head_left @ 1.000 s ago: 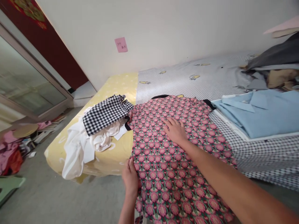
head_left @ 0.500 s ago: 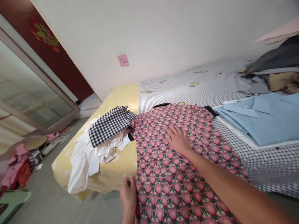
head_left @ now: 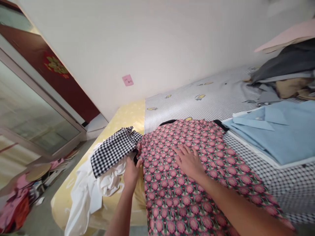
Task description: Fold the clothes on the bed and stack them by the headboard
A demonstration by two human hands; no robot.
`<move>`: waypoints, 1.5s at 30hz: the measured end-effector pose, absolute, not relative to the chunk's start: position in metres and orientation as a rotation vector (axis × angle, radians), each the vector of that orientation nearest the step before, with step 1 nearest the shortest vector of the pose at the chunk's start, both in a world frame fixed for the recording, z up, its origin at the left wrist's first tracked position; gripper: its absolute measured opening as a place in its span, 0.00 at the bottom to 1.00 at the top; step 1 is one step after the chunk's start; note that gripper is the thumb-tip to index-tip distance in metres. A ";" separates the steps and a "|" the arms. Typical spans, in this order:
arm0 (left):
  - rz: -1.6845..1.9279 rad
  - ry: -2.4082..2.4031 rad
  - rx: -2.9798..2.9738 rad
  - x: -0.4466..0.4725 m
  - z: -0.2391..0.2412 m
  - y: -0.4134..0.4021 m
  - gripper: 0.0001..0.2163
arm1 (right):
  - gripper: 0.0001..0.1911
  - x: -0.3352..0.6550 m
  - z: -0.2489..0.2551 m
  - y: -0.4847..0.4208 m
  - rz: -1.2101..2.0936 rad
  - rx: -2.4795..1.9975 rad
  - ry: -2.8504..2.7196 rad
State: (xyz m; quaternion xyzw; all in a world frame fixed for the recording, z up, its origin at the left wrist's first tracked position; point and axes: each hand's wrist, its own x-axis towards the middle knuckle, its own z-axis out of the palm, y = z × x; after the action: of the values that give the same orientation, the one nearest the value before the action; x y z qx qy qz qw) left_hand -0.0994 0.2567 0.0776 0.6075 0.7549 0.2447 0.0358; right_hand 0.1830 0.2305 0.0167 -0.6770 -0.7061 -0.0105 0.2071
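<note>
A pink floral garment with black trim (head_left: pixel 172 183) lies spread out on the bed, its neckline towards the wall. My right hand (head_left: pixel 189 162) rests flat on its upper middle, fingers spread. At the garment's left side, my left hand (head_left: pixel 131 172) is by the black-edged short sleeve, thumb and forefinger apart around the black cuff. I cannot make out whether the fingertips touch the cuff. Just beyond that hand, a black-and-white checked garment (head_left: pixel 110 150) lies on top of crumpled white clothing (head_left: pixel 82 190).
To the right is a folded light-blue shirt (head_left: pixel 292 137), with a pile of dark and brown clothes (head_left: pixel 290 65) behind it. Yellow sheet (head_left: pixel 128 114) covers the bed's left part. A pink note (head_left: pixel 127 80) is on the wall. Clothes and other items (head_left: pixel 19 203) lie on the floor at left.
My left hand has moved from the garment's lower left edge up to its left sleeve, and its fingers have parted. My right hand stays flat on the cloth. The view has tilted slightly upward.
</note>
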 end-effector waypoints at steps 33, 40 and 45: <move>0.222 1.584 2.262 0.103 0.059 0.279 0.25 | 0.32 0.186 0.034 0.226 0.276 -1.822 -2.002; 0.353 1.107 1.921 0.069 0.096 0.225 0.24 | 0.28 0.187 0.031 0.227 0.279 -1.884 -2.033; 0.955 1.408 1.397 -0.015 0.095 0.153 0.21 | 0.26 0.184 0.032 0.226 0.128 -1.894 -1.968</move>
State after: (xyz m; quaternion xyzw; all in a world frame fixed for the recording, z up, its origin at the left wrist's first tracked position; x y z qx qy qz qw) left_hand -0.0151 0.1534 0.0949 0.5657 0.5704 0.3868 0.4528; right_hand 0.1836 0.2265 0.0324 -0.6783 -0.7049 0.0457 0.2023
